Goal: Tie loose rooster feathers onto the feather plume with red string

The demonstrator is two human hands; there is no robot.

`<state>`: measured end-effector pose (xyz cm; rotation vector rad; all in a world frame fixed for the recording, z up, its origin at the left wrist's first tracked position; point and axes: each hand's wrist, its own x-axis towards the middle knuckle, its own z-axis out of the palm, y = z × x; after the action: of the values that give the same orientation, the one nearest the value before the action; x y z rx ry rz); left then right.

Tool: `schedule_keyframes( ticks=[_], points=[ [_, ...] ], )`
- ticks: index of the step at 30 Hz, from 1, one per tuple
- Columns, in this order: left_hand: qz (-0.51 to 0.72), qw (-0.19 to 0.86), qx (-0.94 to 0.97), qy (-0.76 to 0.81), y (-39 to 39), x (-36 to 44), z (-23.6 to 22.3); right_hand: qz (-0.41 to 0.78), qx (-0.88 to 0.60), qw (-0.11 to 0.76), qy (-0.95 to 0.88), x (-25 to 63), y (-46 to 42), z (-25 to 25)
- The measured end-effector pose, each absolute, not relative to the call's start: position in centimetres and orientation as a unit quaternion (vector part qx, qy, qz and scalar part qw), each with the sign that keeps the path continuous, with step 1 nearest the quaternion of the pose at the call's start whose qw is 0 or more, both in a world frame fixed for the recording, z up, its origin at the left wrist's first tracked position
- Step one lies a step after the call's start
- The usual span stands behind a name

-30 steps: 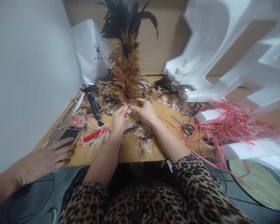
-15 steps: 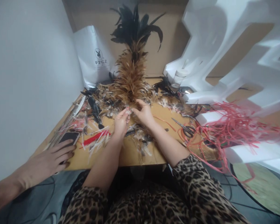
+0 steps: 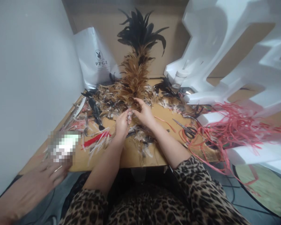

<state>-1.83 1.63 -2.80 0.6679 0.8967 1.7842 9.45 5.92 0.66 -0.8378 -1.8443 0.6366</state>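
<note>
A tall feather bundle [image 3: 135, 70] stands upright in front of me, with brown feathers along its stem and long black ones at its top. At its foot, my left hand [image 3: 122, 123] is closed in a pinch on the pale lower end of the bundle. My right hand [image 3: 144, 114] is there too, thumb close to the left fingertips and forefinger curled against the lowest brown feathers. The exact grip between the fingertips is too small to make out. Below the hands, loose fluffy feathers [image 3: 142, 140] lie on the table.
At left, a co-worker's hand [image 3: 42, 175] holds a pixelated bright phone [image 3: 67, 142]. Red strips [image 3: 97, 139] and a black feather [image 3: 95, 112] lie nearby. Scissors [image 3: 186, 128] and tangled pink ribbon [image 3: 229, 128] are at right, by white foam pieces [image 3: 208, 68]. A white bag [image 3: 93, 59] stands behind.
The feather bundle's top has shifted slightly right and down. My hands have barely moved. The co-worker's hand has drawn down and left, and a bright, pixelated area now covers the phone.
</note>
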Motion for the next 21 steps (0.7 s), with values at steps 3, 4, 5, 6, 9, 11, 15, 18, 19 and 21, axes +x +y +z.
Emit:
schedule_keyframes(
  ticks=[3, 4, 5, 6, 9, 11, 15, 18, 19, 21],
  points=[
    [0.727, 0.490, 0.296, 0.379, 1.7, -1.8, -3.0, 0.258, -0.341, 0.472, -0.771, 9.6, 5.9, 0.9],
    [0.723, 0.489, 0.302, 0.384, 1.8, -1.8, -3.1, 0.253, -0.343, 0.475, -0.770, 9.5, 5.8, 0.8],
    [0.719, 0.488, 0.307, 0.389, 1.8, -1.8, -3.2, 0.246, -0.346, 0.481, -0.767, 9.5, 5.8, 0.8],
    [0.715, 0.487, 0.311, 0.394, 1.8, -1.7, -3.3, 0.240, -0.348, 0.488, -0.764, 9.4, 5.7, 0.7],
    [0.709, 0.480, 0.328, 0.401, 1.7, -1.7, -3.3, 0.221, -0.352, 0.508, -0.754, 9.0, 5.3, 0.4],
    [0.707, 0.471, 0.342, 0.401, 1.5, -1.6, -3.2, 0.210, -0.356, 0.515, -0.751, 8.8, 5.1, 0.2],
    [0.706, 0.456, 0.366, 0.399, 1.4, -1.4, -3.3, 0.199, -0.355, 0.527, -0.746, 8.8, 4.7, 0.0],
    [0.704, 0.450, 0.369, 0.406, 1.5, -1.3, -3.6, 0.197, -0.351, 0.539, -0.740, 8.7, 4.6, -0.3],
    [0.703, 0.449, 0.371, 0.409, 1.5, -1.2, -3.7, 0.196, -0.349, 0.543, -0.738, 8.7, 4.6, -0.4],
    [0.698, 0.449, 0.376, 0.412, 1.6, -1.2, -3.9, 0.193, -0.347, 0.551, -0.734, 8.8, 4.6, -0.6]
  ],
)
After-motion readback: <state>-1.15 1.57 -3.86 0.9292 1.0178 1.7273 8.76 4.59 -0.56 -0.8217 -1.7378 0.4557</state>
